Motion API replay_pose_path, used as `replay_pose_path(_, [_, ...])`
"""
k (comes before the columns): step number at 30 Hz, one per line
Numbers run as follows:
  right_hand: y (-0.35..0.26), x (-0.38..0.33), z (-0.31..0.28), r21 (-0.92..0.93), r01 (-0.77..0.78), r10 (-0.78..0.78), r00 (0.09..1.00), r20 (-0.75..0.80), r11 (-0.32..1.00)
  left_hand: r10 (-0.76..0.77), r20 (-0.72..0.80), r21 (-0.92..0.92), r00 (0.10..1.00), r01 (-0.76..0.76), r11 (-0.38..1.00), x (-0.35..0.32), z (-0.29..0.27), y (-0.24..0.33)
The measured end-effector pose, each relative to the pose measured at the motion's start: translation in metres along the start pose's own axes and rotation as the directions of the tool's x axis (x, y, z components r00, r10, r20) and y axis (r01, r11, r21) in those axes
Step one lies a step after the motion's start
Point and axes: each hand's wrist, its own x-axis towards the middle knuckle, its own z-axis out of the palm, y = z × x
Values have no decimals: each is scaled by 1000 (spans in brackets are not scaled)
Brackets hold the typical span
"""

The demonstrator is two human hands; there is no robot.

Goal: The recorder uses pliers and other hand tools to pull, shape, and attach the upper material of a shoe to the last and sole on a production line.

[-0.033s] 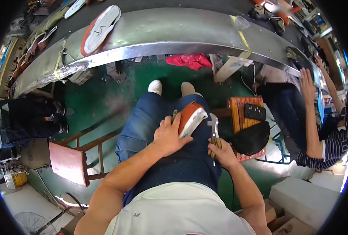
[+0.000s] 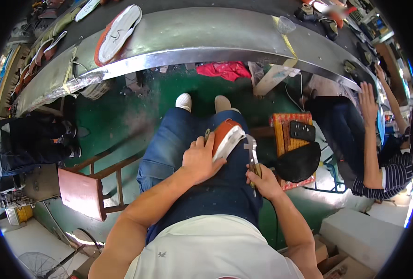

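Over my lap, my left hand (image 2: 200, 158) grips a reddish-brown shoe upper (image 2: 223, 132) from its left side. Its pale underside (image 2: 227, 145) faces up and to the right, and the fingers wrap over the far side. What sits inside the shoe is hidden. My right hand (image 2: 265, 182) is closed round the handles of metal lasting pliers (image 2: 253, 154). Their jaws point away from me, just right of the shoe's whitish end; whether they touch it I cannot tell.
A metal-edged bench (image 2: 206, 32) runs across ahead, bearing a brown shoe with a white sole (image 2: 118, 36). At right, a woven-topped seat (image 2: 281, 135) carries a black pouch (image 2: 300, 162) and black handset (image 2: 302, 131). A stool (image 2: 82, 193) stands left; a co-worker's hand (image 2: 368, 104) shows far right.
The head of the lasting pliers has tilted slightly left, closer to the shoe's end. The shoe and my left hand have hardly moved.
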Motion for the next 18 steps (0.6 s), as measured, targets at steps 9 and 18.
replay_pose_path(9, [-37,-16,21,-644,145,-106,989,98,751,-115,140,-405,983,163,900,4,40,-33])
replay_pose_path(18, [-56,5,-22,-644,484,-233,868,438,592,109,295,-856,949,212,472,-38,57,-31])
